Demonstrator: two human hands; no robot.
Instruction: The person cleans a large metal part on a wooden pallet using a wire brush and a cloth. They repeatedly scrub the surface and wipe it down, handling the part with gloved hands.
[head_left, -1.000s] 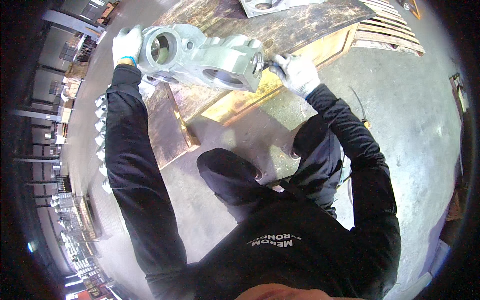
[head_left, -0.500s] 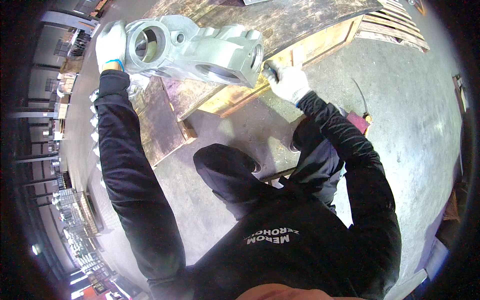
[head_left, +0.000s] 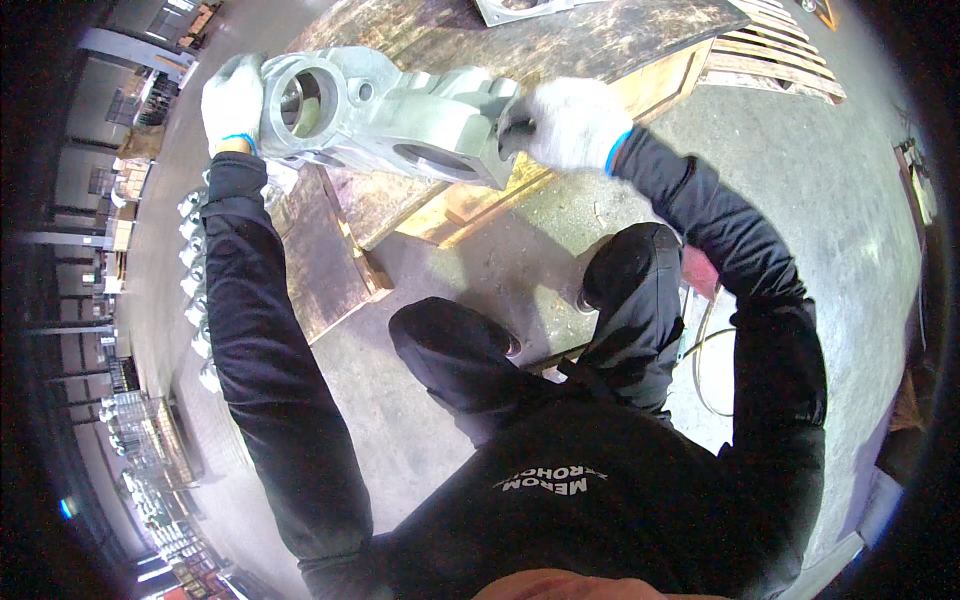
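A large silver-grey metal casting [head_left: 425,110] with round bores is over the wooden bench top [head_left: 640,35]. My left hand [head_left: 232,105], in a white glove, grips the casting's left end beside the big round bore; its fingertips are partly hidden behind the metal. At the opposite end, my right hand [head_left: 580,122], also gloved in white, is closed with its fingers at the end opening. Something dark shows at those fingers, but blur and the casting's edge keep me from making out what it is.
Another grey metal part [head_left: 520,9] lies at the bench's far edge. A slatted wooden pallet [head_left: 775,62] sits far right. Beside my right knee are a red item [head_left: 699,272] and a thin hose [head_left: 700,375] on the floor. Several metal parts [head_left: 193,265] line up past my left arm.
My right hand has moved left and up, onto the casting's right end. The casting and my left hand appear slightly lower in view. My right knee has shifted up in view.
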